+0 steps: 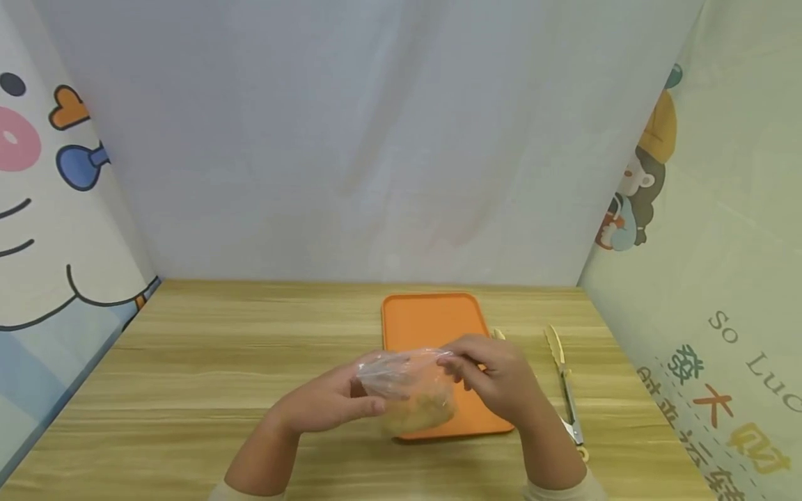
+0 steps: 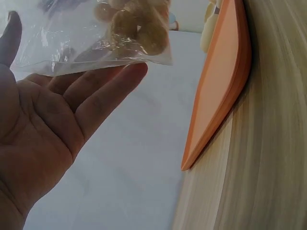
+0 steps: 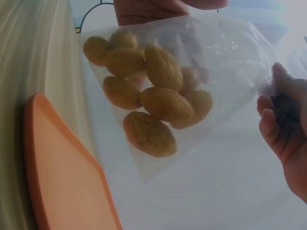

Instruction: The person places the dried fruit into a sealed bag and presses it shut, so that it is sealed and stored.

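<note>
A clear plastic bag with several golden-brown, wrinkled oval pieces at its bottom hangs above the orange tray. My right hand pinches a gathered upper corner of the bag between thumb and fingers, as the right wrist view shows. On the other side, my left hand lies against the bag with fairly straight fingers. Its thumb stands apart from them. Through the plastic, part of the left hand is blurred in the head view.
Metal tongs with pale tips lie on the wooden table, right of the tray. A pale object at the tray's right edge is mostly hidden by my right hand. A white cloth hangs behind the table, printed cloths at both sides.
</note>
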Tool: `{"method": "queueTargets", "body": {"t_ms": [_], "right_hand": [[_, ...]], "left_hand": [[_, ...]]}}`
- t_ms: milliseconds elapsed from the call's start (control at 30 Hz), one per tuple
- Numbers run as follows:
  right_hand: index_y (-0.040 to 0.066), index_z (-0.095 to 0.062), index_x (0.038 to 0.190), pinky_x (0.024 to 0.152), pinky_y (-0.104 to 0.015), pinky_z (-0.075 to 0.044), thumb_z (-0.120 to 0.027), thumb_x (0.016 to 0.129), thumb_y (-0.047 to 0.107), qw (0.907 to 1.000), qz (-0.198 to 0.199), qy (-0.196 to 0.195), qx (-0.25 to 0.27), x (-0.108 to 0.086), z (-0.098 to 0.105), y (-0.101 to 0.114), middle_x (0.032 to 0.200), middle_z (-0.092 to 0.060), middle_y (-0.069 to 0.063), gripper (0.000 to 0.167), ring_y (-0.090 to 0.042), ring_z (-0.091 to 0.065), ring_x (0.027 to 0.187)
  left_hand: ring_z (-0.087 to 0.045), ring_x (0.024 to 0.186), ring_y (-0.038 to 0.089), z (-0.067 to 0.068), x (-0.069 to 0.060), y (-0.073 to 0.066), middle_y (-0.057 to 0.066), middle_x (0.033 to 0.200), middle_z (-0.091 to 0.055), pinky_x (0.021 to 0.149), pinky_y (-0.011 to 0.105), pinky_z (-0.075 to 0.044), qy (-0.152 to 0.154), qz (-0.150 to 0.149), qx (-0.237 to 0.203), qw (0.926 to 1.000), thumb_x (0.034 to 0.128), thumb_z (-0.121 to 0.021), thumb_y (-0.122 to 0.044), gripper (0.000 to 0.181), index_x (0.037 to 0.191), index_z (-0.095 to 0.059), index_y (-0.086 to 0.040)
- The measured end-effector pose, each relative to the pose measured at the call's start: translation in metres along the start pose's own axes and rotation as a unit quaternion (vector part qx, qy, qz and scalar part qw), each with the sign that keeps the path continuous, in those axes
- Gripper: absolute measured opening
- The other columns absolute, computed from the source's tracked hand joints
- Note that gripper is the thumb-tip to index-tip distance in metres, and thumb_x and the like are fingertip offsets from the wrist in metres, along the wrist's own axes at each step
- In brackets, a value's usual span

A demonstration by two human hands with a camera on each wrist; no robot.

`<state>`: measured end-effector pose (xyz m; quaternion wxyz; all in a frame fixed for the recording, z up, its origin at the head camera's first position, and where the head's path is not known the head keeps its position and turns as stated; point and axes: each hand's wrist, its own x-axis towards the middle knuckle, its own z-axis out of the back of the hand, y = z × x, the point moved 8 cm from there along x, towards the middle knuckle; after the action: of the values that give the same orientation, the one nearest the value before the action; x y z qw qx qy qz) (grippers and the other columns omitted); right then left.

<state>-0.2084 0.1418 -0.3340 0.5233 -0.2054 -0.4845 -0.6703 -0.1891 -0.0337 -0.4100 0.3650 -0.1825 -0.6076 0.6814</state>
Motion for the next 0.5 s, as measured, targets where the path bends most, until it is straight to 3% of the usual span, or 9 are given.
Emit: {"method": "queueTargets", "body": {"t_ms": [100, 167, 267, 367, 500], "right_hand": [[0.004, -0.07, 0.092, 0.052, -0.015, -0.049, -0.067, 0.086, -0.008, 0.9991, 0.014, -0.036, 0.017, 0.0, 0.008, 0.002, 0.073, -0.066, -0.005, 0.014, -0.01, -0.058, 0.055], [0.002, -0.07, 0.091, 0.05, -0.016, -0.049, -0.066, 0.085, -0.011, 0.9979, 0.013, -0.058, 0.025, -0.001, 0.014, 0.002, 0.072, -0.065, -0.007, 0.015, -0.011, -0.058, 0.054], [-0.001, -0.07, 0.091, 0.048, -0.018, -0.049, -0.066, 0.084, -0.014, 0.9956, 0.007, -0.087, 0.032, -0.002, 0.021, 0.001, 0.07, -0.063, -0.009, 0.016, -0.012, -0.057, 0.053], [-0.002, -0.07, 0.089, 0.047, -0.018, -0.048, -0.065, 0.083, -0.017, 0.9937, -0.003, -0.107, 0.034, -0.002, 0.027, 0.0, 0.068, -0.062, -0.01, 0.017, -0.012, -0.056, 0.052], [-0.002, -0.069, 0.085, 0.046, -0.019, -0.048, -0.065, 0.081, -0.019, 0.9915, -0.012, -0.126, 0.03, -0.003, 0.035, -0.003, 0.066, -0.061, -0.01, 0.018, -0.012, -0.055, 0.05]], "left_hand": [[-0.062, 0.113, 0.018, 0.001, -0.001, 0.013, 0.003, 0.13, -0.061, 0.092, 0.033, -0.052, -0.015, 0.06, 0.052, 0.9967, 0.0952, -0.066, -0.02, 0.051, 0.141, -0.043, -0.017], [-0.065, 0.1, 0.013, 0.003, -0.003, 0.024, -0.001, 0.115, -0.067, 0.082, 0.03, -0.054, -0.022, 0.107, 0.086, 0.9903, 0.0928, -0.069, -0.025, 0.04, 0.127, -0.052, -0.016], [-0.069, 0.092, 0.019, 0.003, -0.006, 0.035, 0.005, 0.101, -0.072, 0.077, 0.031, -0.055, -0.02, 0.153, 0.094, 0.9836, 0.0941, -0.067, -0.026, 0.023, 0.111, -0.058, -0.012], [-0.071, 0.093, 0.03, 0.002, -0.006, 0.04, 0.012, 0.104, -0.073, 0.078, 0.037, -0.057, -0.011, 0.163, 0.069, 0.9842, 0.0969, -0.063, -0.023, 0.015, 0.105, -0.062, -0.01], [-0.071, 0.092, 0.038, 0.001, -0.004, 0.04, 0.015, 0.105, -0.074, 0.079, 0.045, -0.057, -0.007, 0.148, 0.055, 0.9874, 0.0979, -0.06, -0.02, 0.014, 0.104, -0.065, -0.009]]}}
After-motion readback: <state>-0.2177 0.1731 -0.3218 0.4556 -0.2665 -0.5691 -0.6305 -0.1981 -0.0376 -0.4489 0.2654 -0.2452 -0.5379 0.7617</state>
